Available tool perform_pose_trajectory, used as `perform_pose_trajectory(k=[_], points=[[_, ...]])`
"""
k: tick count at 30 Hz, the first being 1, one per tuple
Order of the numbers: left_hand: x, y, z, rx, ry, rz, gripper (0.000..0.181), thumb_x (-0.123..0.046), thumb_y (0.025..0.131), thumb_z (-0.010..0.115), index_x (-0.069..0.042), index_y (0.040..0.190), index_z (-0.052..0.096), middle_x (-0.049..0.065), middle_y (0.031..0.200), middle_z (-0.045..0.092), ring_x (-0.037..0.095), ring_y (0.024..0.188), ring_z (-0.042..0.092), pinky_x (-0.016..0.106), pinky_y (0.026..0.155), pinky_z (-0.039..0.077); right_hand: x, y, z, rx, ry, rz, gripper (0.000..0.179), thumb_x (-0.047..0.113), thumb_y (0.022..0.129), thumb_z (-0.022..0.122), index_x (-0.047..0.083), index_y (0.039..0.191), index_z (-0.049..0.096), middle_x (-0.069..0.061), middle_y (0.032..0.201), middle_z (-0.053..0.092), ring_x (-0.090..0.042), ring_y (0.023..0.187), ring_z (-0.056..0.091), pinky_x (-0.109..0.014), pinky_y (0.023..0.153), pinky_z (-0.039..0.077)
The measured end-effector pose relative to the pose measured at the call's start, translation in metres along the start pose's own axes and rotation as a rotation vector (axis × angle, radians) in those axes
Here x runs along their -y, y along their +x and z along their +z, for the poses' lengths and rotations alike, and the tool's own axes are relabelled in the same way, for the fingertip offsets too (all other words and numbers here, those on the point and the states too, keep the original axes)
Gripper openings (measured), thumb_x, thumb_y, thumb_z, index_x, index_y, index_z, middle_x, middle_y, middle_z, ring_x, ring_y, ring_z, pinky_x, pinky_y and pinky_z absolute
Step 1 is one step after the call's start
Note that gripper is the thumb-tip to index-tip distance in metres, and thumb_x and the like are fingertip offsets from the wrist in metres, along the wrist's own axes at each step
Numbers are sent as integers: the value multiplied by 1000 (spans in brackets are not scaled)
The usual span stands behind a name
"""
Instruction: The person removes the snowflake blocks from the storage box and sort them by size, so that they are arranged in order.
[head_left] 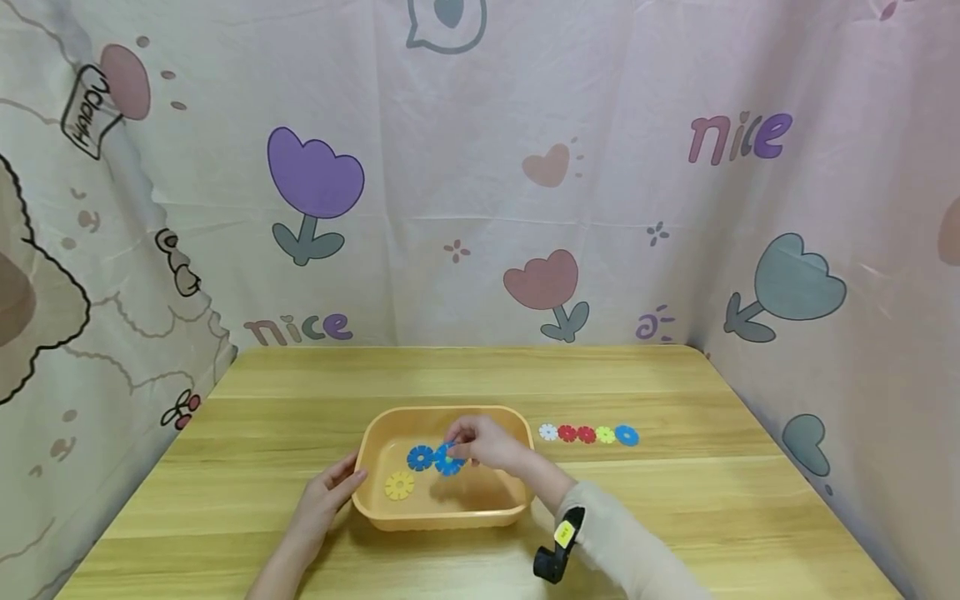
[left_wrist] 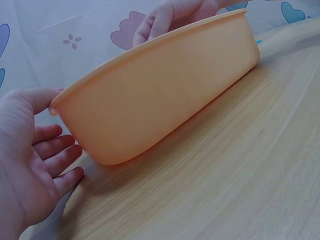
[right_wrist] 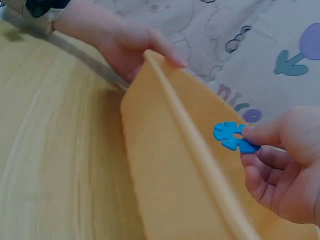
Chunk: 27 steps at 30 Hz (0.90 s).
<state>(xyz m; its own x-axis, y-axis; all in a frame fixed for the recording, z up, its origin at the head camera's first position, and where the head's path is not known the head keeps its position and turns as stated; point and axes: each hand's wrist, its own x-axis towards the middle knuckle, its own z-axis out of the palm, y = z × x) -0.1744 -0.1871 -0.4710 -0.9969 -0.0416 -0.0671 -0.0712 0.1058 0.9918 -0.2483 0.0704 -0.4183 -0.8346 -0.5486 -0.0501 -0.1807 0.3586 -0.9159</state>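
Note:
A peach-orange plastic tub (head_left: 450,522) stands on the wooden table. My left hand (head_left: 318,504) grips its left end, thumb over the rim and the other fingers along the outer wall, as the left wrist view shows. Above the inside of the tub, my right hand (head_left: 487,442) pinches a blue notched snowflake disc (right_wrist: 227,135) between thumb and fingers. Another blue snowflake disc (head_left: 420,457) and a yellow snowflake disc (head_left: 399,485) lie on the tub's floor. Whether more discs lie under my right hand I cannot tell.
Right of the tub, a row of small discs lies on the table (head_left: 675,517): a white disc (head_left: 548,432), two red ones, a yellow-green disc (head_left: 605,435) and a blue disc (head_left: 627,436). A printed curtain (head_left: 450,292) hangs behind the table and at both sides.

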Motion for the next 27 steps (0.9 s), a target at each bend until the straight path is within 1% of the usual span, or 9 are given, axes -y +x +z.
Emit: perform_pose_trajectory(k=[3,6,8,13,20,21,23,25,27], points=[[0,0,0,-4,2,-5,55,-20,93,56,7,137,37,23,139,40,-2,107,47,12,85,40,0,-5,-10,-25,4,4,7,4,86,64,1,92,62,-1,71,56,-15,57,47,-23,48,40],[1,0,1,-6,-2,-13,55,-21,93,57,6,137,38,21,139,41,3,111,46,12,85,41,-2,-10,-21,-46,36,8,9,4,86,64,0,94,62,-2,71,56,-14,56,48,-21,49,41],[1,0,1,-5,0,-11,56,-21,93,57,6,137,38,22,138,41,1,109,47,13,85,41,-3,-14,-28,-55,70,12,11,4,87,63,-2,96,61,-3,73,57,-13,57,51,-21,51,44],[0,0,0,-10,4,-5,55,-20,92,57,7,137,38,23,138,41,-9,100,48,13,85,42,-7,-23,-47,-79,152,16,19,3,88,61,-6,103,56,-6,80,59,-14,62,56,-24,57,52],[-3,-1,0,-3,8,-4,55,-20,93,56,7,137,37,24,138,41,-9,99,48,13,84,42,-12,-41,-77,-148,213,0,25,-2,87,60,-11,108,51,-6,82,58,-18,66,59,-27,62,53],[-3,-1,1,-6,8,-14,56,-21,92,57,6,137,38,23,138,41,-7,101,49,12,84,41,-13,-44,-81,-160,221,-2,25,-3,87,59,-12,108,50,-6,82,57,-18,66,59,-26,62,53],[-3,-1,1,-7,12,-15,56,-21,92,57,6,137,38,23,138,41,4,110,49,15,86,42,-17,-50,-91,-192,223,1,27,-4,86,59,-13,109,49,-6,82,57,-18,67,60,-27,63,54],[-3,-1,1,-10,16,-20,56,-22,92,57,6,137,38,23,138,41,16,118,45,16,87,42,-25,-55,-101,-224,218,7,28,-3,86,60,-13,110,49,-5,83,56,-15,66,59,-27,63,54],[-3,-1,1,-10,19,-21,56,-22,92,57,5,137,38,23,138,41,24,122,41,16,87,41,-31,-62,-110,-266,211,24,30,-2,86,60,-13,111,49,-6,84,57,-18,68,59,-30,65,54]])
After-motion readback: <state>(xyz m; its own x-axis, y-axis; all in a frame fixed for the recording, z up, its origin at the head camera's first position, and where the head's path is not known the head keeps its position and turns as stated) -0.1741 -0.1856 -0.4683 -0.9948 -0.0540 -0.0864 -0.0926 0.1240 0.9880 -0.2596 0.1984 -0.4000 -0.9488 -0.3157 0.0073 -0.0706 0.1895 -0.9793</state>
